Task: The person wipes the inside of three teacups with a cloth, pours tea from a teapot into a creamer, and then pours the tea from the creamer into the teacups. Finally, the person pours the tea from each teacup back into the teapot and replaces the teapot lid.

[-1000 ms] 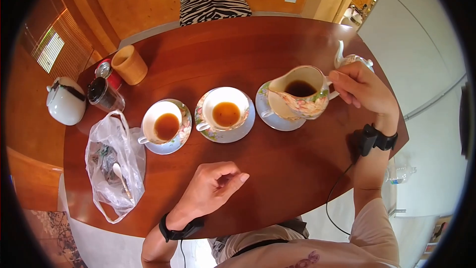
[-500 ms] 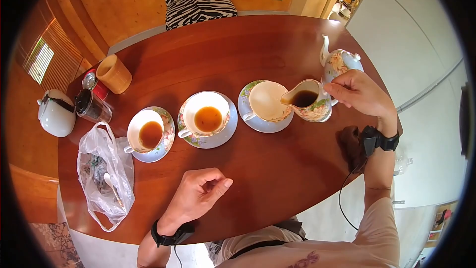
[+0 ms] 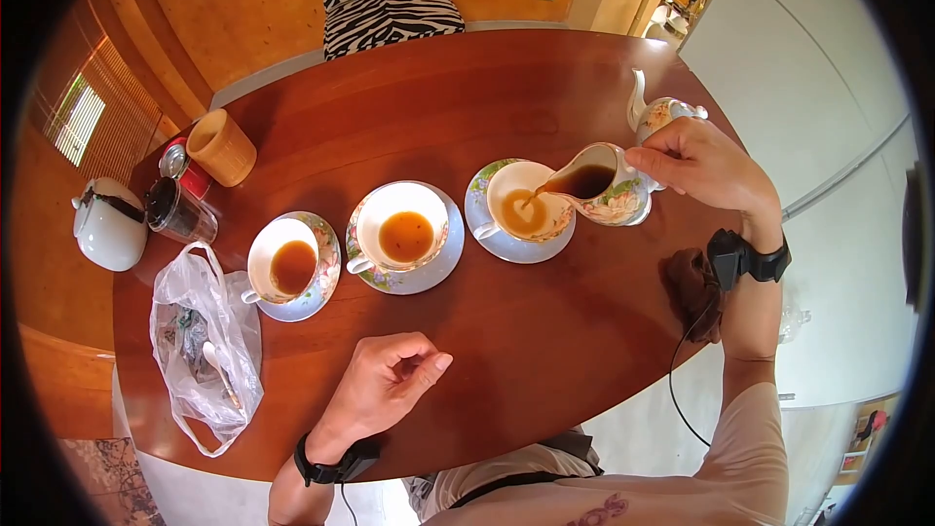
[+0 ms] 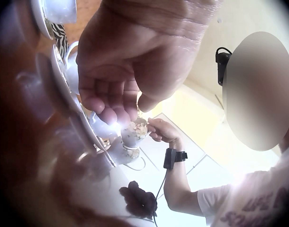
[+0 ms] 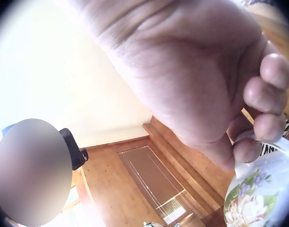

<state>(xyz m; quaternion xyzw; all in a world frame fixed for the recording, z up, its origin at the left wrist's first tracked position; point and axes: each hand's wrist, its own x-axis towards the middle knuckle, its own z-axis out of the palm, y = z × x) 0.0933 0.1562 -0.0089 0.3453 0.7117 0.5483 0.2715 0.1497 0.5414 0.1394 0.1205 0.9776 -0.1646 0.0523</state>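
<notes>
My right hand [image 3: 696,164] grips the handle of a floral pitcher [image 3: 599,193] and tilts it left; dark tea streams from its spout into the rightmost cup [image 3: 526,212] on its saucer. In the right wrist view the fingers [image 5: 258,127] curl over the floral pitcher [image 5: 258,201]. Two more cups with tea, the middle cup [image 3: 401,227] and the left cup [image 3: 280,259], stand on floral saucers to the left. My left hand [image 3: 385,382] rests on the table near the front edge, fingers loosely curled, holding nothing; the left wrist view shows the same left hand [image 4: 121,71].
A floral teapot [image 3: 658,114] stands behind my right hand. At the left are a clear plastic bag [image 3: 200,341] with a spoon, a glass jar [image 3: 175,211], a wooden cup [image 3: 222,147], a red tin [image 3: 183,166] and a white pot [image 3: 107,224]. A dark cloth [image 3: 693,290] lies at the table's right edge.
The right hand has brought the pitcher down beside the rightmost cup and tipped it; tea now flows into the cup, which was empty before. The left hand has stayed where it was.
</notes>
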